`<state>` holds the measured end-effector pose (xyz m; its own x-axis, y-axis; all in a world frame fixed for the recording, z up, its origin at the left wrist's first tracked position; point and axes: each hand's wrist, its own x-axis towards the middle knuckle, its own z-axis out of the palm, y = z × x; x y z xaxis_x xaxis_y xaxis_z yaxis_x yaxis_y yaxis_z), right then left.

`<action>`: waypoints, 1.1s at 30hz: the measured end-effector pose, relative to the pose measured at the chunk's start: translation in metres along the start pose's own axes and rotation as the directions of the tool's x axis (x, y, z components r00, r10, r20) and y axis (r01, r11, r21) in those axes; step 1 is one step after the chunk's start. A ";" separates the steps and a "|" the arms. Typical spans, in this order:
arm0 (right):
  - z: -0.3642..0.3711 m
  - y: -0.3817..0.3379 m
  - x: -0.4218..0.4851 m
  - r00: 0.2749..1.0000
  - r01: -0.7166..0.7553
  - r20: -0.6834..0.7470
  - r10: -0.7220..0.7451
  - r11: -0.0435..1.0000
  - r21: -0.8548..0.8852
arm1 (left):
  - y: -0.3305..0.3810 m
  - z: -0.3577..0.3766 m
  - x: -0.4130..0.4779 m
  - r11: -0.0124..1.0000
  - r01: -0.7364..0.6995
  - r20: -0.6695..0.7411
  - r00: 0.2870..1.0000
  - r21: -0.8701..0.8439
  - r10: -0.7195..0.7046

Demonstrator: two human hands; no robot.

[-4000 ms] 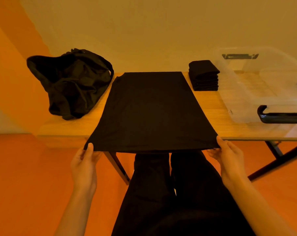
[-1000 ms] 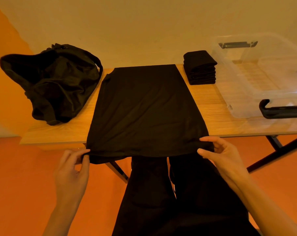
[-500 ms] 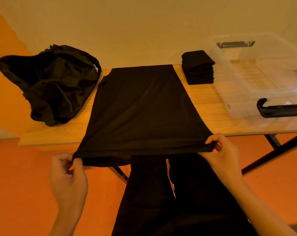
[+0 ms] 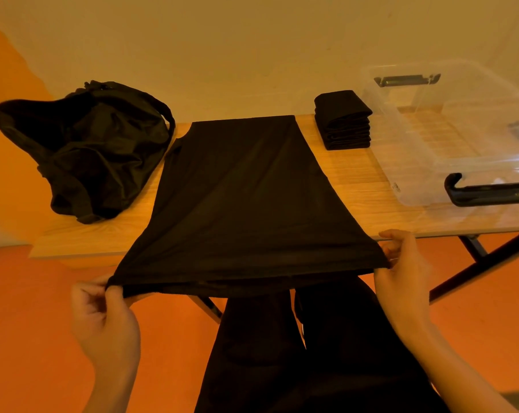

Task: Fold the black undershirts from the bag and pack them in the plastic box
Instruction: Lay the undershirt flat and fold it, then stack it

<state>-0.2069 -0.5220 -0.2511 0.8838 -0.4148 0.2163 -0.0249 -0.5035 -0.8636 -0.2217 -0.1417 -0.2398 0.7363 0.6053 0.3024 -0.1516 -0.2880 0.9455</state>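
1. Both corners of the near hem of the black fabric undershirt [image 4: 246, 198] are held. The left hand [image 4: 103, 320] pinches the left corner between thumb and forefinger, and the right hand [image 4: 401, 272] has its fingers curled onto the right corner.
2. Between the two grips I see the hem stretched taut, held just off the near edge of the light wooden table [image 4: 368, 201].
3. Away from the grips, the rest of the undershirt lies flat on the tabletop and reaches to its far edge.
4. Beyond the left grip and off to its left, a slumped black soft bag [image 4: 88, 150] sits on the table, just beside the undershirt's far left side.
5. Beyond the right grip, a stack of folded black undershirts [image 4: 343, 120] sits near the undershirt's far right corner but apart from it.
6. Right of that stack, past the right grip, stands the clear plastic box [image 4: 416, 186] with a black handle clip [image 4: 490, 193] on its near end. I can make out nothing black inside it.
7. Below the grips I see legs in black trousers [image 4: 297, 353] over an orange floor [image 4: 29, 323].
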 end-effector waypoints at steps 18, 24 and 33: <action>0.000 -0.009 -0.017 0.999 0.007 0.039 -0.014 0.987 0.163 | -0.028 -0.005 -0.011 0.910 -0.335 0.358 0.903 0.244 0.236; -0.012 -0.017 0.008 0.966 -0.195 0.165 0.199 0.980 -0.039 | -0.028 -0.005 0.019 0.875 -0.238 0.366 0.928 0.421 0.076; -0.026 -0.237 0.270 0.995 0.100 0.034 -0.094 0.963 -0.249 | 0.193 0.133 0.288 0.992 -0.049 0.208 0.978 0.117 0.024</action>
<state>0.0258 -0.5345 0.0237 0.8974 -0.3398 0.2815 -0.0520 -0.7150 -0.6972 0.0489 -0.1215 0.0134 0.8533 0.4310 0.2935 -0.1092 -0.4027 0.9088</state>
